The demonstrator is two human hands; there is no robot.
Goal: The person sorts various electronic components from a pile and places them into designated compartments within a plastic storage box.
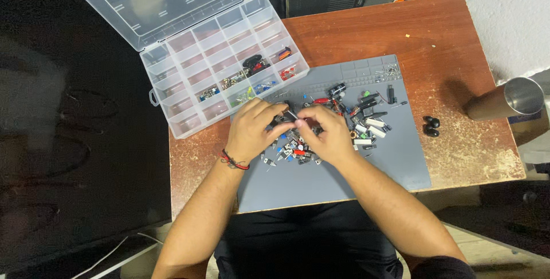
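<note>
My left hand (pixel 250 130) and right hand (pixel 327 136) meet over the component pile (pixel 344 124), fingertips pinching one small part (pixel 291 116) between them; the compartment box (pixel 223 73) lies far-left.

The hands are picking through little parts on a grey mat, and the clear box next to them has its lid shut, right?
Not quite: the head view shows the clear box with its lid open. Both hands do work among little parts on the grey mat.

The person is wearing a thin red-and-black cord bracelet (pixel 234 161) around the left wrist, while both forearms are showing bare (no watch straps or rings are visible). Dark clothing (pixel 306 239) is covering the lap below.
</note>
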